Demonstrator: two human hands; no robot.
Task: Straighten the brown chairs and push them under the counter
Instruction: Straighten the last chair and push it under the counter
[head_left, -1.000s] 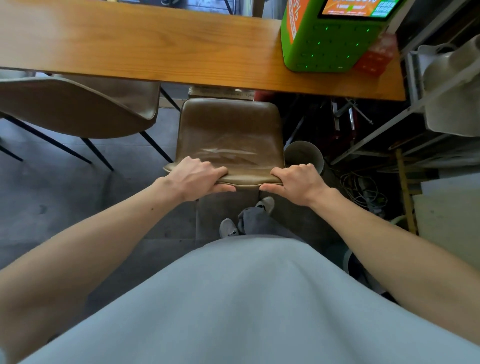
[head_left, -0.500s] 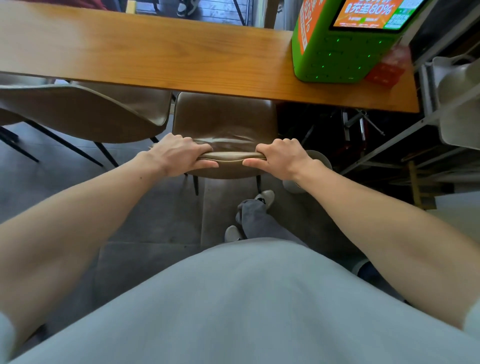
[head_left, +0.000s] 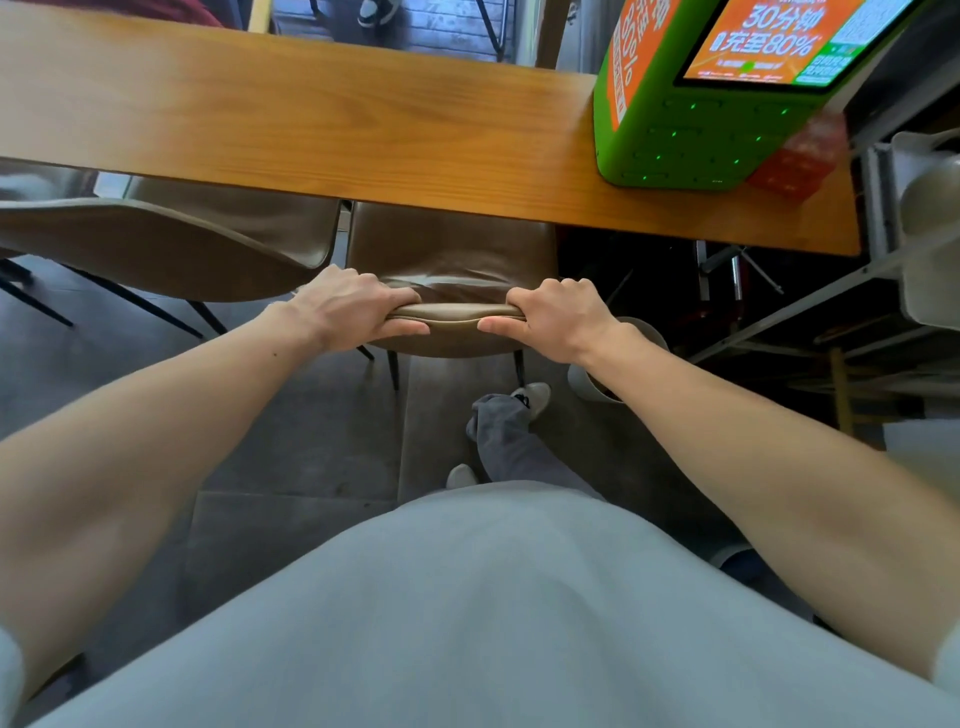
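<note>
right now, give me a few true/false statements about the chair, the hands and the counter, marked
1. Both hands grip the top edge of the brown chair's backrest. True: left hand, right hand.
2. The chair's seat is under the counter. True.
3. A green kiosk stands on the counter's left end. False: it stands at the right end.
4. The second brown chair is to the right of the held one. False: it is to the left.

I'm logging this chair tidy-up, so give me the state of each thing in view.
Left hand: gripping the chair's backrest top.
Right hand: gripping it too.
Chair: upright, seat under the counter.
Second chair: partly under, angled.
Counter: bearing the green machine.
Green machine: screen lit.
</note>
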